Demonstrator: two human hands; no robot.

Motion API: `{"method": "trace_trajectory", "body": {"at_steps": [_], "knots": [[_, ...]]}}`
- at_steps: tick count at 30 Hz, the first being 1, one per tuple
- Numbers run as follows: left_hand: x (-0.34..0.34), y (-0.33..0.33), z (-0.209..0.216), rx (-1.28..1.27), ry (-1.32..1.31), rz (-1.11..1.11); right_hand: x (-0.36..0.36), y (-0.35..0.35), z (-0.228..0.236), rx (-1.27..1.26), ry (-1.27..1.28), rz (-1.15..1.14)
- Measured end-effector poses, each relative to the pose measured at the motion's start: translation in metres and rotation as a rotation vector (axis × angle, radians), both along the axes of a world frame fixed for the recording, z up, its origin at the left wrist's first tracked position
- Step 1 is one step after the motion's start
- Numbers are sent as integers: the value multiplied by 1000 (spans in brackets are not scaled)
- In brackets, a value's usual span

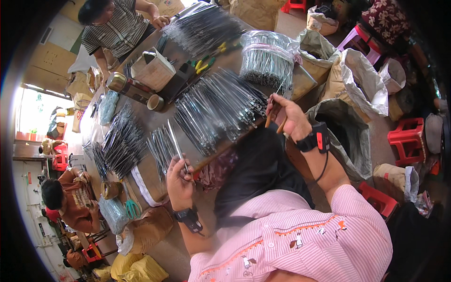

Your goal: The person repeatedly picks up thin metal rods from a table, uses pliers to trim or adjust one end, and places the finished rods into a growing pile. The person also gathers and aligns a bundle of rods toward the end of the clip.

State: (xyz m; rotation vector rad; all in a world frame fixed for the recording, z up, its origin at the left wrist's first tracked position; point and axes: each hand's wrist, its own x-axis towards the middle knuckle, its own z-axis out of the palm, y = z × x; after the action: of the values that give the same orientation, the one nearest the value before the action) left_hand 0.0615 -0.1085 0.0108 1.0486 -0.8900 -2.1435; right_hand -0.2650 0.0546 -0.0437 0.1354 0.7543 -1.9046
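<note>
In the head view, my only one, I have the left hand (180,182) with its fingers pinched on a thin, bright silver metal strip (174,137), which slants up over the near edge of the brown table (144,118). Whether it is one strip or several, I cannot tell. My right hand (293,117) has its fingers curled on a tool with orange-brown handles, apparently pliers (282,126); the handles stand apart, and the tip is too blurred for me to judge.

Between the hands lies a fanned spread of dark grey metal strips (213,110); a smaller grey heap of strips (159,148) is just beside the held one. My worry is the strip's long free end: a careless swing could snag that heap and drag pieces off the edge. A weak pinch might let the strip twist if the tool pulls on it. Swinging the right hand wide could also knock the plastic-wrapped upright bundle (267,60) near it.
</note>
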Motion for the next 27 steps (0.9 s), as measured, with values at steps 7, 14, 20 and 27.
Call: {"method": "trace_trajectory", "body": {"at_steps": [7, 14, 20, 27], "knots": [[3, 17, -5, 31, 33, -38, 24, 4, 10, 6, 62, -130], [-10, 38, -4, 6, 38, -130, 55, 6, 26, 19, -19, 49], [-18, 56, -4, 86, 78, -163, 76, 12, 46, -20, 67, 247], [-26, 83, -1, 105, 37, -281, 108, 24, 59, 73, 660, 415]]}}
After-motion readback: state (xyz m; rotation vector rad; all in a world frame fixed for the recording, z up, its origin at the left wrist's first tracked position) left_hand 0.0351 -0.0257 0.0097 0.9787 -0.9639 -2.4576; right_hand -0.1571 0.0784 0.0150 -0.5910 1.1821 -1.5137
